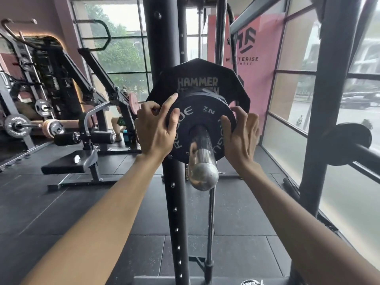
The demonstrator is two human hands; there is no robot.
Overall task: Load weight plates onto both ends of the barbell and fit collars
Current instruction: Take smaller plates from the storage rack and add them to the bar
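Both hands are on the small plate [197, 114] right now. It's the black Rogue one (marked 2 kg, if I'm reading the upside-down print right). It sits on the bar [202, 161] sleeve, up close to the big plate [197, 79] with the Hammer lettering, which is already on behind it. I can't tell whether the two plates actually touch, since the hands cover the gap.

The left grip [153, 128] is grasping the small plate's left rim, thumb on the face, fingers curled round the edge and the index stretched up along the top. The right grip [240, 132] is grasping the right rim the same way, thumb in front and fingers wrapped behind.

The chrome end of the bar pokes out toward the camera past the small plate, bare, with no collar on it.

A black rack post [174, 202] with holes runs straight down behind the plates. There's a padded bench machine [67, 161] off to the left, a pink banner [257, 48] behind, and another dark plate [349, 140] on a peg at the right by the windows.
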